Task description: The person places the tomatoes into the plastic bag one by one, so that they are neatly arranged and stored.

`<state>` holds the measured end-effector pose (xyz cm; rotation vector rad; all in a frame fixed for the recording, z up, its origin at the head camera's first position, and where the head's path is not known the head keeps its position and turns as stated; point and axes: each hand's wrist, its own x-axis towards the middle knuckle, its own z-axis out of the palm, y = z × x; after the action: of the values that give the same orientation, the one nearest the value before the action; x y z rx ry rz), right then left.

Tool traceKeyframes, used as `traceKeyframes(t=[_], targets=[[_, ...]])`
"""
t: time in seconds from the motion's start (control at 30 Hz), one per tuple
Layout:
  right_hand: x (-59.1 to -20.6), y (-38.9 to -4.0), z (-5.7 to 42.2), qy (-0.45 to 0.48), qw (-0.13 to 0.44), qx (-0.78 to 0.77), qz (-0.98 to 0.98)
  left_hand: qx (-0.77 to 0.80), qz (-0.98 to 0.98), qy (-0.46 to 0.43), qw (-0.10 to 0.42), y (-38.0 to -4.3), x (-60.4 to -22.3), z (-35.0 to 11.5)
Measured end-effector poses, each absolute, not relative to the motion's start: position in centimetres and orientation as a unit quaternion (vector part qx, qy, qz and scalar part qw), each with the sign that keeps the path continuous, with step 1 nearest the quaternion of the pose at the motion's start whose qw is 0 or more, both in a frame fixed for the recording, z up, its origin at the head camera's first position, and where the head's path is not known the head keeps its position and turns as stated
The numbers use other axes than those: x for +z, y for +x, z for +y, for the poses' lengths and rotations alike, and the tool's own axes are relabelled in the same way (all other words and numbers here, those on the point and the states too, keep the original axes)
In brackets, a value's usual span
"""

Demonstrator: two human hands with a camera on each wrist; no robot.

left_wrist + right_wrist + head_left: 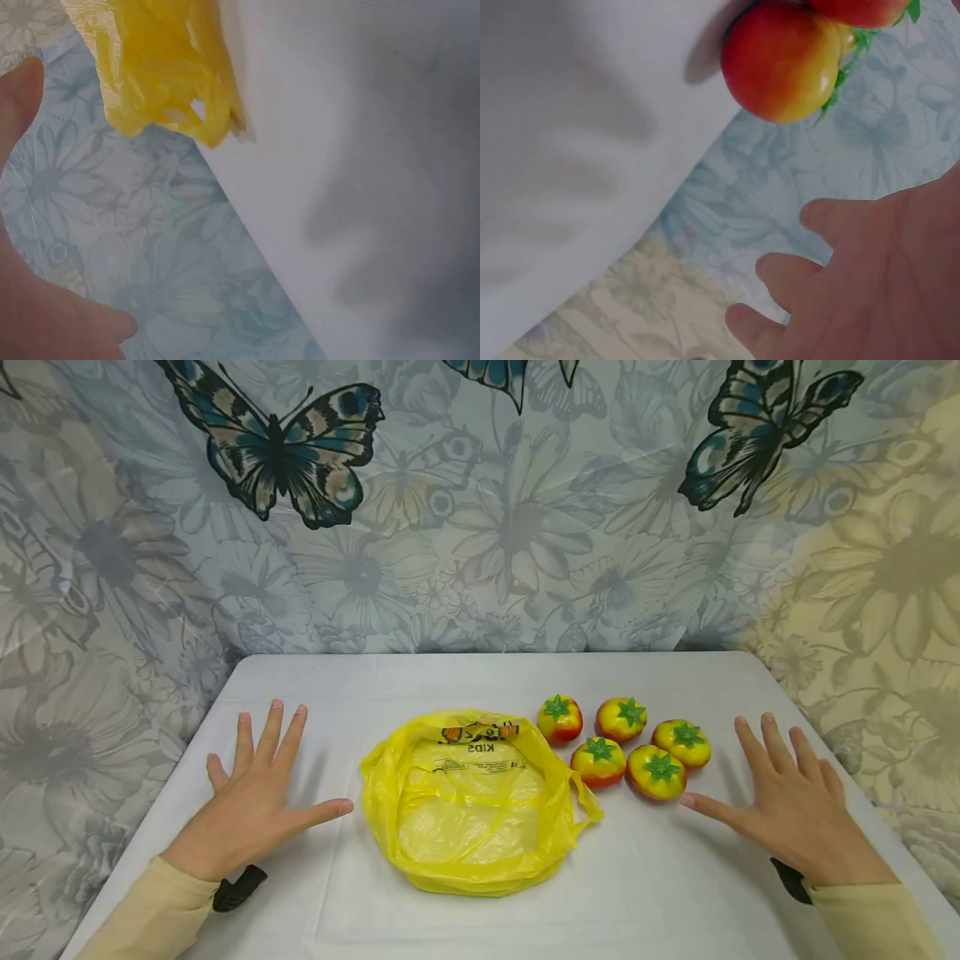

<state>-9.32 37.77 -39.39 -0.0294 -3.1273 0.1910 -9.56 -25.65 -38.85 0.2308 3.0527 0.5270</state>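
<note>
A yellow plastic bag point(472, 797) with dark lettering lies in the middle of the table, its mouth spread wide and a handle loop out at the right. To its right sit several red-and-yellow tomatoes point(597, 762) with green leafy tops. My left hand point(255, 802), fingers spread and holding nothing, is over the table left of the bag. On the other side, my right hand point(795, 814) is spread the same way, its thumb tip close to the nearest tomato point(656, 772). In the right wrist view, a tomato point(780, 64) shows its red side beyond the fingers.
A white cloth covers the table point(480, 681), which has rounded far corners. Behind it hangs a fabric backdrop point(517, 552) with flowers and butterflies, also along both sides. Dark wrist straps point(238, 889) show under the beige sleeves point(153, 914).
</note>
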Motion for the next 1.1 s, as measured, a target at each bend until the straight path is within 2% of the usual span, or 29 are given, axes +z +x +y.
traceKeyframes(t=[0.33,0.5,0.77,1.1], targets=[[-38.6,-10.1,35.6,0.031,0.011,0.072,-0.997,0.185,0.978,0.086,0.032,-10.0,-38.4,-23.8],[-37.6,-10.7,32.6,0.070,0.020,0.082,-0.994,0.194,0.975,0.094,0.047,-10.6,-38.2,-22.2],[-36.7,-11.7,28.0,0.144,0.065,0.089,-0.983,0.210,0.968,0.129,0.055,-11.8,-37.9,-19.4],[-37.4,-12.4,25.3,0.183,0.056,0.087,-0.978,0.218,0.961,0.162,0.051,-13.1,-37.4,-17.1]])
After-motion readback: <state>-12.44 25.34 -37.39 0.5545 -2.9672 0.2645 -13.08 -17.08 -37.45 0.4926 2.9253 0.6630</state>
